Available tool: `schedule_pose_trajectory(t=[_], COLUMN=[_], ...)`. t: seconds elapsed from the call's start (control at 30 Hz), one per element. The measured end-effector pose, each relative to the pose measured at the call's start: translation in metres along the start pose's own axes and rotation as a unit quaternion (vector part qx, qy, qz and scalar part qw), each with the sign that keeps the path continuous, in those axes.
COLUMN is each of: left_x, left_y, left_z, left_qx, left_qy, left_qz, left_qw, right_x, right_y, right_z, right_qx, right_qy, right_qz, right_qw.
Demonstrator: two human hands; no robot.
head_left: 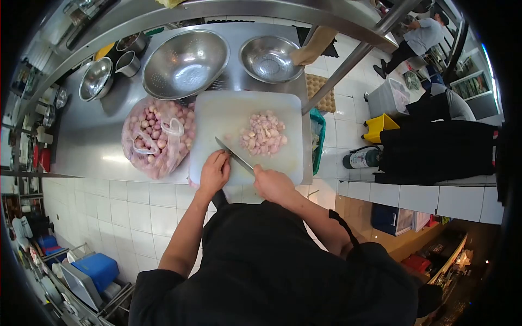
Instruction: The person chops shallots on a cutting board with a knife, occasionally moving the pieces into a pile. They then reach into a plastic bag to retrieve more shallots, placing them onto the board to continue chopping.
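My right hand (272,183) is wrapped round the handle of a kitchen knife (235,156), whose blade slants up and left across the white cutting board (212,111). Close to the blade, at the board's near left edge, my left hand (216,169) has its fingers bent and pressed together; whatever they hold is hidden. A pile of peeled pinkish shallots (263,133) lies on the right half of the board. Left of the board sits a clear plastic bag (173,127) full of unpeeled shallots.
Behind the board stand a large steel colander (187,62) and a smaller one (270,57), with what looks like another person's forearm (318,48) at its rim. Steel bowls (95,80) are at far left. A metal shelf rail (244,11) crosses overhead. Another person (421,35) stands far right.
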State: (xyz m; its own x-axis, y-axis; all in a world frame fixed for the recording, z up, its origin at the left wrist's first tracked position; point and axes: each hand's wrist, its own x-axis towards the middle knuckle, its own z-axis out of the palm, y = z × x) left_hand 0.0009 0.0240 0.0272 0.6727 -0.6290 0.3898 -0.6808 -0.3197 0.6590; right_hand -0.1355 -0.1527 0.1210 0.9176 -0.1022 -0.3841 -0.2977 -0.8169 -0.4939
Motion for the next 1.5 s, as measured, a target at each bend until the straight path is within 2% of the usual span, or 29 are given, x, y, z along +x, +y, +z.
schedule_pose_trajectory(t=[0.13, 0.23, 0.33, 0.63, 0.93, 1.07, 1.13, 1.23, 1.33, 1.43, 1.5], left_x=[-0.004, -0.003, -0.004, -0.004, -0.007, -0.003, -0.008, -0.008, -0.008, -0.008, -0.004], left_y=[0.004, 0.004, 0.004, 0.004, 0.002, 0.003, 0.004, 0.003, 0.001, 0.002, 0.002], left_z=[-0.001, -0.001, -0.001, 0.002, 0.0, 0.001, 0.0, 0.002, 0.001, 0.001, 0.002], left_qx=[-0.006, 0.021, 0.014, 0.027, 0.019, 0.034, 0.014, 0.022, 0.016, 0.007, 0.011], left_qy=[-0.014, 0.015, -0.005, 0.033, 0.018, 0.019, 0.018, 0.02, 0.031, 0.018, 0.029], left_qz=[-0.034, 0.01, -0.012, 0.006, 0.004, 0.01, 0.0, 0.0, 0.019, -0.003, 0.01], left_qw=[0.999, 1.0, 1.0, 0.999, 1.0, 0.999, 1.0, 1.0, 0.999, 1.0, 0.999], right_x=[0.002, 0.001, -0.004, 0.002, -0.002, 0.005, -0.004, 0.003, -0.003, 0.004, 0.01], right_y=[-0.004, -0.005, -0.009, -0.001, -0.011, -0.003, -0.016, -0.004, -0.007, -0.003, 0.005], right_z=[0.013, 0.003, 0.007, 0.007, 0.003, 0.007, -0.005, 0.014, 0.005, 0.02, 0.004], right_qx=[-0.003, -0.002, 0.018, -0.002, 0.012, 0.003, 0.008, 0.017, 0.006, 0.007, 0.001], right_qy=[-0.024, -0.013, -0.009, -0.014, 0.002, -0.011, -0.007, 0.0, 0.008, -0.01, -0.006], right_qz=[0.033, 0.022, 0.022, 0.007, 0.028, 0.003, 0.032, 0.015, 0.01, 0.028, 0.018], right_qw=[0.999, 1.0, 1.0, 1.0, 1.0, 1.0, 0.999, 1.0, 1.0, 1.0, 1.0])
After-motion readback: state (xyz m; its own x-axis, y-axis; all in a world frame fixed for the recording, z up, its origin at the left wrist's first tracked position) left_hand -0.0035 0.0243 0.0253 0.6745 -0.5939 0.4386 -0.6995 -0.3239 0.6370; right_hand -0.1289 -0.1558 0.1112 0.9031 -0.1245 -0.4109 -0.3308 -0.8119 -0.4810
